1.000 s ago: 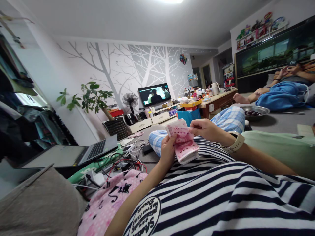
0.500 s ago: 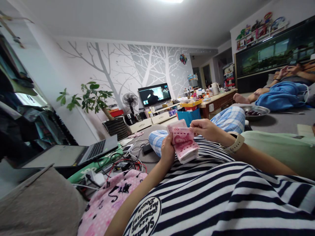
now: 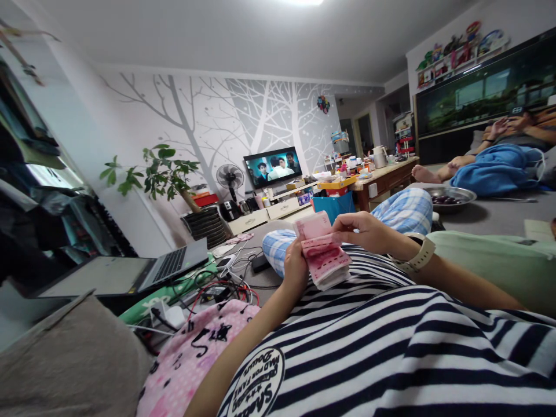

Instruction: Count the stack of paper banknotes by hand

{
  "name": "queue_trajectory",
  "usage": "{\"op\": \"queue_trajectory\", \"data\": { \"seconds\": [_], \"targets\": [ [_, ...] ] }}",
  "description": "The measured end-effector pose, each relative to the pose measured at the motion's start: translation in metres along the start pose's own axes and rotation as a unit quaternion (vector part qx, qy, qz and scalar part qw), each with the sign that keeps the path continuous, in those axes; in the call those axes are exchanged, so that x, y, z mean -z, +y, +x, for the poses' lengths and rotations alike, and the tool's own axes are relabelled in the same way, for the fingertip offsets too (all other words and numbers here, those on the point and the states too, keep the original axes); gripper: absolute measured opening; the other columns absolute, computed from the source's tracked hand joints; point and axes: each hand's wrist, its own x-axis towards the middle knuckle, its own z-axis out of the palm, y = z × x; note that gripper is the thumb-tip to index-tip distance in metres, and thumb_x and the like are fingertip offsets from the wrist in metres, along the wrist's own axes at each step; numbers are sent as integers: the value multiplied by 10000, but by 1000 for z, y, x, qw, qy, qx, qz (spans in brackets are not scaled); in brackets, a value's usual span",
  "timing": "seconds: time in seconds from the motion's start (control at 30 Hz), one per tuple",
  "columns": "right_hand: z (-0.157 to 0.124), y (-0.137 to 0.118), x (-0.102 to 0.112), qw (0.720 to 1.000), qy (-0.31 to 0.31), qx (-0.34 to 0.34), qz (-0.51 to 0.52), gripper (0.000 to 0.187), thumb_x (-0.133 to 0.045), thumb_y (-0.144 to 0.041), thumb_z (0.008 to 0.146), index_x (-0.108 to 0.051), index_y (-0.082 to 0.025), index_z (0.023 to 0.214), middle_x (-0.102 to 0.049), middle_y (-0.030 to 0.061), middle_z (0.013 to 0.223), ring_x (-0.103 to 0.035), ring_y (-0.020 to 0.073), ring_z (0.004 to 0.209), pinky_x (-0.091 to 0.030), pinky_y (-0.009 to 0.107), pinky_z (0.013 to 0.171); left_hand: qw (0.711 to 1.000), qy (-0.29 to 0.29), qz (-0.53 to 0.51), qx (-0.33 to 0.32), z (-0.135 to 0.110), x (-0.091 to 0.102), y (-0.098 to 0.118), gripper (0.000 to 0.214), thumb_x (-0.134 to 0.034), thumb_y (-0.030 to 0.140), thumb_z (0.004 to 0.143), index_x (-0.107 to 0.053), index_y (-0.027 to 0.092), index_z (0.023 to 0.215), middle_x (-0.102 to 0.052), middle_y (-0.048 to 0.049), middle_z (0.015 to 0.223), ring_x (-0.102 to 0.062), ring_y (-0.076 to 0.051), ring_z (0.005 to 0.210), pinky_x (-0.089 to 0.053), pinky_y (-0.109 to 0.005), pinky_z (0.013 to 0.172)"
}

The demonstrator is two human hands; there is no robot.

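A thick stack of pink 100 banknotes is held over my lap, folded so that part of it stands up behind. My left hand grips its left side, the thumb on the near face. At the upper right edge, my right hand pinches the top banknote between thumb and fingers, bending it towards me. A light watch strap circles my right wrist. Below the notes lies my striped shirt, and checked blue trousers cover my knees.
An open laptop and tangled cables lie to the left. On the right are a metal bowl of dark round fruit, a green cushion and another person's legs under a blue cloth. A cluttered table stands ahead.
My right hand has moved slightly left and down, bending the top banknote over further. My left hand keeps its hold on the stack. The television picture has changed.
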Motion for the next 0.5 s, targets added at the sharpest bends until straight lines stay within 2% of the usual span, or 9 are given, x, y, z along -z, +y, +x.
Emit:
{"op": "queue_trajectory", "data": {
  "seconds": [0.1, 0.2, 0.37, 0.5],
  "targets": [
    [-1, -3, 1, 1000, -22, 7, 12, 215, -622, -350, 857, -633, -140, 814, -588, -3, 686, -480, 106, 624, -373, 229, 583, 1000, 10, -1, 11, 1, -1, -2, 288, -521, 146, 818, -639, 209, 563, -635, -26, 664, -569, -193, 735, -468, -280, 809],
    [-1, -5, 4, 999, -40, 20, 9, 221, -632, -351, 854, -636, -136, 799, -589, -5, 676, -474, 104, 617, -368, 228, 577, 999, 36, 17, 12, 1, 0, -3, 208, -558, 142, 803, -684, 206, 650, -678, -35, 757, -597, -215, 870, -439, -309, 927],
    [-1, -3, 9, 994, -106, 28, -8, 192, -614, -322, 870, -659, -144, 816, -618, 13, 742, -512, 121, 683, -400, 240, 634, 999, 28, 17, 1, 0, 3, -3, 124, -595, 188, 797, -709, 207, 754, -723, -64, 919, -602, -252, 1018, -409, -363, 1011],
    [-1, -4, 12, 987, -157, 36, 0, 180, -602, -304, 880, -663, -142, 829, -653, 37, 822, -554, 139, 749, -424, 258, 689, 998, 52, 11, 24, 3, 2, 0, 121, -603, 167, 768, -690, 214, 698, -723, -54, 848, -619, -252, 1001, -427, -361, 992]
  ]
}}
